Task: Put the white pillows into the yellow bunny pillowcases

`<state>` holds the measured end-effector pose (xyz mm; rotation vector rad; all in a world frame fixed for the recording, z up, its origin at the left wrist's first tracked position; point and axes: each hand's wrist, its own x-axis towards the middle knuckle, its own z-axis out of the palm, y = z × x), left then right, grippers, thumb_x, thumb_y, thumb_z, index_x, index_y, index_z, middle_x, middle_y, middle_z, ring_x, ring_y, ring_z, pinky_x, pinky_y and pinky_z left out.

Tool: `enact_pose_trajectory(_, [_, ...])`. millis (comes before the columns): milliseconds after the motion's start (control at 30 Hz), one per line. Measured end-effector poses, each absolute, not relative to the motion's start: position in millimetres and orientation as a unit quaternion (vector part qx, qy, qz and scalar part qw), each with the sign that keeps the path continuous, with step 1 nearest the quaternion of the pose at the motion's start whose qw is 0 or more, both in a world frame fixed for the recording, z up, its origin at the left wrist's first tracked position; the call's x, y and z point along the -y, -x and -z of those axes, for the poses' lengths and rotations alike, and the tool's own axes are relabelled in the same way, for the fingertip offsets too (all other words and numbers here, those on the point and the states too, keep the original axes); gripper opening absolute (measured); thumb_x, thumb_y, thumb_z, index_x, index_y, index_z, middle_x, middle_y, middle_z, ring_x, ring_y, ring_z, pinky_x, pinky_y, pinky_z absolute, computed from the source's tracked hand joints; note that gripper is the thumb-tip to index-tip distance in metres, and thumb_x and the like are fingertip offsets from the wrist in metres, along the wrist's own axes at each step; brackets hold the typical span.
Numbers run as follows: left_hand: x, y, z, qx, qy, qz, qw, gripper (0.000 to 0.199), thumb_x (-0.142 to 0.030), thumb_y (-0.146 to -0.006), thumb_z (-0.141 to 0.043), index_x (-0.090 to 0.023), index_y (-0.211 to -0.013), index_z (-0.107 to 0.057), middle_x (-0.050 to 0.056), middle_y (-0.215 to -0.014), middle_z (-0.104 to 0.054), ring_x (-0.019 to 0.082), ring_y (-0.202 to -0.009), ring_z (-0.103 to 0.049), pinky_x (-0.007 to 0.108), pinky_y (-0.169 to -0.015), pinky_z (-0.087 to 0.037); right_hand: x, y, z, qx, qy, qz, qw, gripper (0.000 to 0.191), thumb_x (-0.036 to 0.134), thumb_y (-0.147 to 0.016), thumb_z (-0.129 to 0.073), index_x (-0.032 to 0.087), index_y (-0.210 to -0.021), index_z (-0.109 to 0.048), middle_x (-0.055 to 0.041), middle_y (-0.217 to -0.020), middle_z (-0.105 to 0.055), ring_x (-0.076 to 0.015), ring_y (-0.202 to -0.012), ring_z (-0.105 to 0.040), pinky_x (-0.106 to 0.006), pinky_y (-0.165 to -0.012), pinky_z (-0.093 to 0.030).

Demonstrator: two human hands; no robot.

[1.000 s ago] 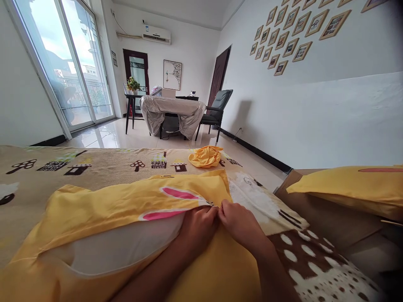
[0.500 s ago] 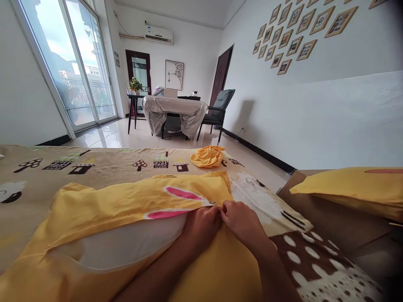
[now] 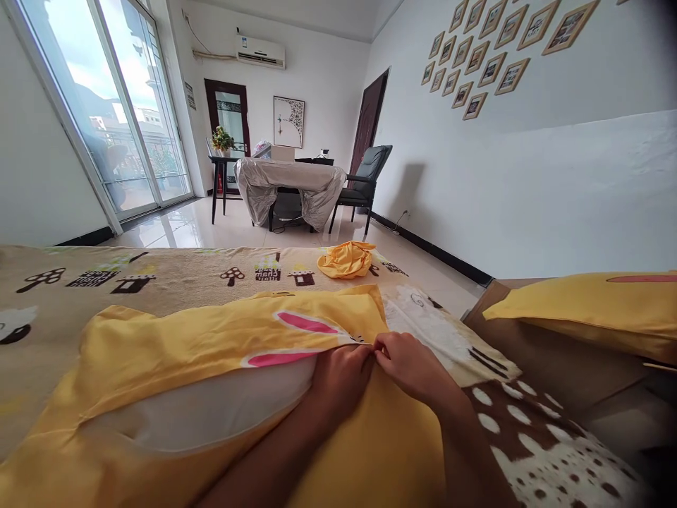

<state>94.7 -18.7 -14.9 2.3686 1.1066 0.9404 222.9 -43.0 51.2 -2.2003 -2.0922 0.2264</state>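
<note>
A yellow pillowcase (image 3: 174,331) with pink-and-white rabbit ears lies across the bed before me. Its long slit gapes, and a white inner pillow (image 3: 211,413) shows through. Toward the right end of the slit, my left hand (image 3: 343,377) is closed on the pillowcase's edge, fingers pinched together. My right hand (image 3: 410,360) pinches the same edge just beside it, the fingertips of both almost touching. A zipper may be between them, but the fingers hide it.
A crumpled orange-yellow cloth (image 3: 346,260) lies on the patterned blanket (image 3: 169,271) beyond the pillow. Another yellow pillow (image 3: 587,310) rests at the right on a brown cardboard box (image 3: 565,374). Farther off stand a covered table (image 3: 290,176) and a black chair (image 3: 367,176).
The view has shifted slightly. My right hand has shifted a little, its wrist lying slightly farther right; the left keeps its pinch on the pillowcase edge.
</note>
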Motion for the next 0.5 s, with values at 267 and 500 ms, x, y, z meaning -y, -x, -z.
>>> enact_pose_trajectory(267, [17.4, -94.7, 16.1, -0.392, -0.833, -0.350, 0.172, 0.024, -0.016, -0.088, -0.047, -0.023, -0.092, -0.069, 0.000, -0.085, -0.073, 0.015, -0.075, -0.066, 0.024, -0.066, -0.047, 38.5, -233.5, -52.2, 0.683, 0.718, -0.100, 0.092, 0.017, 0.028, -0.085, -0.050, 0.020, -0.084, -0.066, -0.0028, -0.080, -0.068, -0.0150, -0.074, -0.058, -0.023, -0.059, -0.031])
enact_pose_trajectory(500, [20.5, -93.9, 23.0, -0.350, -0.866, -0.355, -0.038, 0.021, -0.012, -0.087, -0.046, -0.018, -0.087, -0.066, 0.005, -0.082, -0.067, 0.017, -0.074, -0.062, 0.028, -0.067, -0.048, 36.1, -235.5, -48.2, 0.715, 0.685, -0.093, 0.107, 0.021, 0.016, -0.081, -0.048, 0.021, -0.080, -0.069, -0.0012, -0.079, -0.067, -0.0131, -0.074, -0.057, -0.022, -0.062, -0.032])
